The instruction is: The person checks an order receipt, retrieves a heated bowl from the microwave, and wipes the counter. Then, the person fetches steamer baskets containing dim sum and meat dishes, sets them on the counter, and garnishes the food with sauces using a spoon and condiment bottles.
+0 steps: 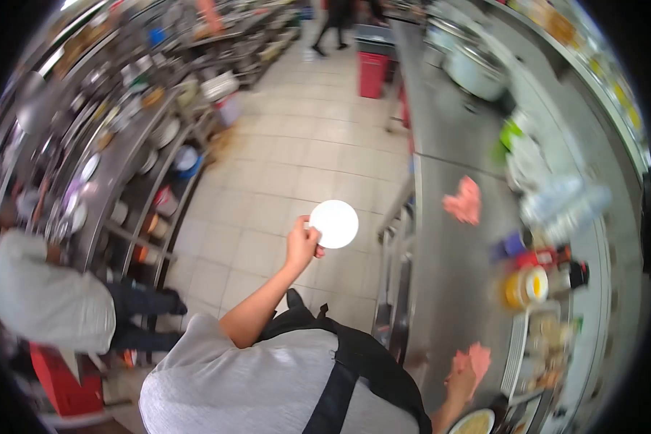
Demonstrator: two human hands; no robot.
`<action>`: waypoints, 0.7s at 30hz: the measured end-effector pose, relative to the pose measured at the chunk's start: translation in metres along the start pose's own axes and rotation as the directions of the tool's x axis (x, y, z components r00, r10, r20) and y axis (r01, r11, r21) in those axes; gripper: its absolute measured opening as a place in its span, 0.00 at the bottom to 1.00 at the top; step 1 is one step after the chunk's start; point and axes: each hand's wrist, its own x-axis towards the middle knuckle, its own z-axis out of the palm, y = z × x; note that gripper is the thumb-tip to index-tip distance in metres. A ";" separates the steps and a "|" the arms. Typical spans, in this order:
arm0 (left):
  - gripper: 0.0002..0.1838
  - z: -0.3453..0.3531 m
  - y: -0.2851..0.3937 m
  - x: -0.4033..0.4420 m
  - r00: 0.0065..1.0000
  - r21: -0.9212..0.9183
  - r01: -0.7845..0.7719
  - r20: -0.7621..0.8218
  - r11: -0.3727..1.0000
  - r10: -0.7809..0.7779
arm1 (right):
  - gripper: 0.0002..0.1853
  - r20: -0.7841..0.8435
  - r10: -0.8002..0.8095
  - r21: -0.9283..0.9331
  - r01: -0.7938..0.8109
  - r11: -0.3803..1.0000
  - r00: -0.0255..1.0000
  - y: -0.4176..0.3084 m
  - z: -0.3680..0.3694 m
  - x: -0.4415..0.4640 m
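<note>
Two hands are in view. The left hand (304, 242) grips a white disc (335, 224) at its rim, fingers closed on the edge. The disc is positioned above the tiled floor (267, 166), outside the aisle-side edge of the steel surface (441, 282). The right hand (461, 381) is located at the near end of the surface, in contact with a pink cloth (476, 359); blur prevents determination of whether its fingers are closed on the fabric. A bowl with pale contents (474, 422) is situated just beside the right forearm. A white rack (512, 362) stands near this cloth, toward the wall-side edge. A second pink cloth (464, 200) lies crumpled farther along the surface, between its two long edges. A yellow jar (525, 288) is placed near the wall-side edge. Lidded pots (476, 70) occupy the far end, along the same edge.
</note>
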 end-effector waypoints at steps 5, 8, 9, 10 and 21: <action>0.15 0.289 -0.241 -0.093 0.900 -0.639 0.379 0.085 0.669 -0.428 | 0.29 0.342 -0.140 -0.508 0.308 0.804 0.929 -0.088 0.034 0.167; 0.15 0.253 -0.303 -0.101 0.846 -0.630 0.430 0.032 0.646 -0.532 | 0.30 0.568 -0.225 -0.378 0.494 0.783 0.791 -0.142 0.118 0.178; 0.14 0.244 -0.324 -0.102 0.826 -0.621 0.454 0.025 0.639 -0.563 | 0.30 0.630 -0.228 -0.350 0.533 0.771 0.743 -0.151 0.146 0.185; 0.14 0.239 -0.340 -0.099 0.820 -0.609 0.456 0.005 0.649 -0.572 | 0.30 0.648 -0.239 -0.413 0.597 0.687 0.723 -0.160 0.172 0.193; 0.16 0.228 -0.424 -0.050 0.704 -0.685 0.520 0.004 0.511 -0.710 | 0.27 0.872 -0.385 0.018 0.766 0.643 0.303 -0.263 0.424 0.248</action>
